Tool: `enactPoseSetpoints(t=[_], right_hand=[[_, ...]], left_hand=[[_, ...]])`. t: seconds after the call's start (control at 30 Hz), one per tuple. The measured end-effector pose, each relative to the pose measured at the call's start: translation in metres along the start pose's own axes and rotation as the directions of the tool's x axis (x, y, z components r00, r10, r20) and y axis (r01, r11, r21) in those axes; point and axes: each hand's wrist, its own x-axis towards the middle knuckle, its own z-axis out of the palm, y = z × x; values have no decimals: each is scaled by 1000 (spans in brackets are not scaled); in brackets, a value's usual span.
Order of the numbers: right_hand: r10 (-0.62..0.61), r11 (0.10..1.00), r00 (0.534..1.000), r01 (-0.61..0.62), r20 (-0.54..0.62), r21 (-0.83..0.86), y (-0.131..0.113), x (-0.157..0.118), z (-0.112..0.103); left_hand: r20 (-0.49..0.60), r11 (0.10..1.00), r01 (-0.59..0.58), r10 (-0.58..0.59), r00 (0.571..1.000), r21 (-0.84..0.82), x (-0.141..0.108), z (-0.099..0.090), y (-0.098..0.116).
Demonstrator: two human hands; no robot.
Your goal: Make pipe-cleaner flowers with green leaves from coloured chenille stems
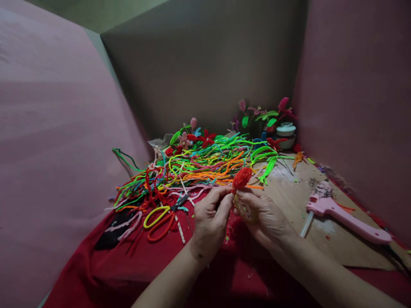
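My left hand (213, 216) is closed, thumb and fingers pinching the narrow base of a red fuzzy pipe-cleaner petal (242, 178). The petal points up and to the right above my fingertips. Close beside it, my right hand (265, 214) is closed around a pale yellow round spool (246, 210) with small holes in its face. Its thumb and index finger come up to the petal's base; whether they touch it is hard to tell. Left of my left hand lie scissors (160, 220) with one yellow and one red handle loop.
Behind my hands spreads a heap of coloured pipe cleaners (199, 164). A pink glue gun (346, 218) lies on a brown board (289, 201) at right. Green leaves (269, 167), a lidded jar (285, 134) and fuzzy flowers (205, 139) stand or lie farther back. Red cloth (128, 271) covers the table.
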Motion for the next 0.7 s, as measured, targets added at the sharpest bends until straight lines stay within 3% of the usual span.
enactPoseSetpoints(t=[0.1, 0.17, 0.33, 0.43, 0.53, 0.63, 0.7], right_hand=[[32, 998, 997, -35, 74, 44, 0, 2, -3], [41, 997, 989, -50, 140, 62, -1, 3, -4], [65, 998, 977, -67, 205, 1, -6, 3, -3], [55, 998, 974, -46, 218, -44, -8, 1, -2], [-18, 998, 986, 29, 166, -63, -7, 1, -1], [-76, 997, 993, 79, 91, -26, -6, 3, 4], [-91, 996, 995, 91, 39, -4, -7, 6, 7]], left_hand=[[89, 898, 309, -296, 951, -315, 3, -1, 8], [203, 784, 447, -399, 894, -430, 6, -3, 12], [498, 500, 663, -437, 749, -558, 13, -11, 13], [599, 397, 726, -410, 688, -561, 13, -13, 9], [600, 420, 718, -396, 695, -555, 14, -11, 9], [526, 553, 663, -411, 744, -505, 18, -7, 14], [437, 668, 589, -409, 801, -455, 22, -5, 18]])
